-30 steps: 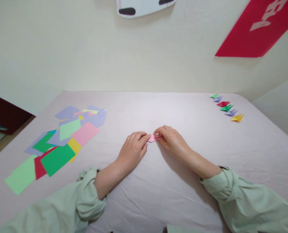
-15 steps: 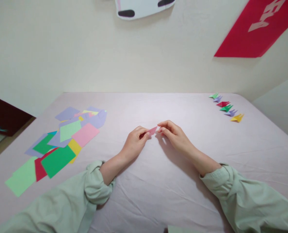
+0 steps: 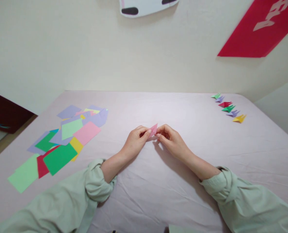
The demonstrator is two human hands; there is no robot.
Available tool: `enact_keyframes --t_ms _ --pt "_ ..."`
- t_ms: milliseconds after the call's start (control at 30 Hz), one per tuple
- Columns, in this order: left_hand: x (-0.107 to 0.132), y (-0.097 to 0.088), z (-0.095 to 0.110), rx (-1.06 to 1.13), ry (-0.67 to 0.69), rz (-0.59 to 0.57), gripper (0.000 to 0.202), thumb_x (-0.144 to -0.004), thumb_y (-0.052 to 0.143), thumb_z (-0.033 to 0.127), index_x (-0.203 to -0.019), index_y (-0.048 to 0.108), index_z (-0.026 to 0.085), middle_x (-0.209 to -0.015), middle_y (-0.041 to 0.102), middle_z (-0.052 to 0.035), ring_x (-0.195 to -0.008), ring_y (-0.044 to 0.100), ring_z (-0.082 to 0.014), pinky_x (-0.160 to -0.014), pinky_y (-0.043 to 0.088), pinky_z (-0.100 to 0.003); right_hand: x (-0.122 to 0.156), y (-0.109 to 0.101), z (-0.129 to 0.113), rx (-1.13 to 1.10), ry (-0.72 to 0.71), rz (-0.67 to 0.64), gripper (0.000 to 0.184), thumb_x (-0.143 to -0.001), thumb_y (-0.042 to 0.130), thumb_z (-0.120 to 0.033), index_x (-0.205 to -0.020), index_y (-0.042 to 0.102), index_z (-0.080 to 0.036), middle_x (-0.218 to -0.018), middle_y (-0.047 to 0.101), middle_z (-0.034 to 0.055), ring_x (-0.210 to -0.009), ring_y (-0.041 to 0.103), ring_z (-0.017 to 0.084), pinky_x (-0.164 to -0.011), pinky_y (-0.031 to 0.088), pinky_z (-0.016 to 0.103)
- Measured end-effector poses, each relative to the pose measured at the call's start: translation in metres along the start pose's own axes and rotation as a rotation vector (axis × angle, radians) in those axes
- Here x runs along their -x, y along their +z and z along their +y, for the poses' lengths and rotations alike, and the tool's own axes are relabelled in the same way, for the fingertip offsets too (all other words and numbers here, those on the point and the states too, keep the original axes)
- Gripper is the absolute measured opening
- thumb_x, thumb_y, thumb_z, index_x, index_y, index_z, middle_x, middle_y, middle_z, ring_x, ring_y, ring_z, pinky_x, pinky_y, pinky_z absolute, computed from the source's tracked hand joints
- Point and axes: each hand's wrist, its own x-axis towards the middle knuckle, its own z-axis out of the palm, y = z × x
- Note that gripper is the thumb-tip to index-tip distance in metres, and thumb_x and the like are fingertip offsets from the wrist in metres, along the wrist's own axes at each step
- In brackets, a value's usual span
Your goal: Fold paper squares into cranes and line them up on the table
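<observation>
A dark brown panel (image 3: pixel 10 113) shows beyond the left edge of the cloth-covered table (image 3: pixel 124 108). Along that edge, loose paper sheets overlap in a spread: light green sheets (image 3: pixel 23 174) nearest the near left corner, then a red sheet (image 3: pixel 42 166) partly under a dark green sheet (image 3: pixel 61 158), a yellow sheet (image 3: pixel 78 147) and a flat pink sheet (image 3: pixel 87 133), with purple sheets (image 3: pixel 68 111) reaching toward the far left corner. A white cutout with dark patches (image 3: pixel 149 8) is on the wall (image 3: pixel 158 58) above the far edge. To the right, a red hanging (image 3: pixel 250 38) with pale marks is on the wall too. Below it, by the far right corner, small folded papers (image 3: pixel 228 108) run in a slanting row: light green, purple, red, green, purple, yellow.

The left hand (image 3: pixel 135 139) pinches the pink folded paper (image 3: pixel 154 130) between thumb and fingers, covering its left part. This paper is above the middle of the table, well apart from the sheets and the row. It is small and creased, its visible part tapering to a sharp point that tilts up and away. The right hand (image 3: pixel 171 139) has its curled fingertips at the paper's right side; whether they grip it or only touch it, I cannot tell.
</observation>
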Motion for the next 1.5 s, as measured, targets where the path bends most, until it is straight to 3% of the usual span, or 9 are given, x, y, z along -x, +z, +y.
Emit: enact_keyframes --t_ms 400,733,1133,1500 --pt "0.0002 0.0026 -0.0049 0.116 -0.074 0.022 0.019 -0.086 0.053 0.026 -0.079 0.066 0.015 -0.074 0.061 0.0005 -0.071 0.055 -0.0134 -0.066 0.041 -0.023 0.0006 0.0025 0.003 -0.094 0.022 0.003 0.007 -0.084 0.055 -0.023 -0.09 0.057 -0.019 -0.083 0.062 0.0014 -0.074 0.058 0.015 -0.068 0.044 0.029" --pt "0.0007 0.0026 -0.0075 -0.022 0.003 -0.011 0.025 -0.091 0.049 0.03 -0.083 0.069 0.017 -0.078 0.064 -0.0008 -0.075 0.057 -0.0142 -0.068 0.041 -0.024 0.0015 0.0001 -0.0038 -0.039 -0.073 -0.04 0.015 -0.087 0.05 -0.018 -0.091 0.064 -0.019 -0.085 0.064 0.0013 -0.079 0.056 0.015 -0.073 0.042 0.028" --pt "0.0029 0.0024 -0.0055 -0.096 0.102 -0.099 0.028 -0.094 0.047 0.03 -0.083 0.068 0.016 -0.081 0.064 -0.0019 -0.078 0.058 -0.0148 -0.071 0.042 -0.024 0.0018 -0.0011 0.0028 -0.054 -0.024 -0.034 0.011 -0.09 0.053 -0.024 -0.086 0.061 -0.019 -0.079 0.061 -0.0001 -0.071 0.055 0.014 -0.067 0.043 0.027" --pt "0.0047 0.0035 -0.0044 -0.099 0.117 -0.109 0.029 -0.095 0.046 0.03 -0.083 0.069 0.017 -0.082 0.065 -0.0025 -0.08 0.059 -0.0152 -0.073 0.043 -0.025 0.0018 -0.0005 0.0027 -0.077 0.009 -0.026 0.01 -0.088 0.059 -0.028 -0.084 0.061 -0.019 -0.078 0.062 -0.0002 -0.068 0.058 0.014 -0.065 0.047 0.028"
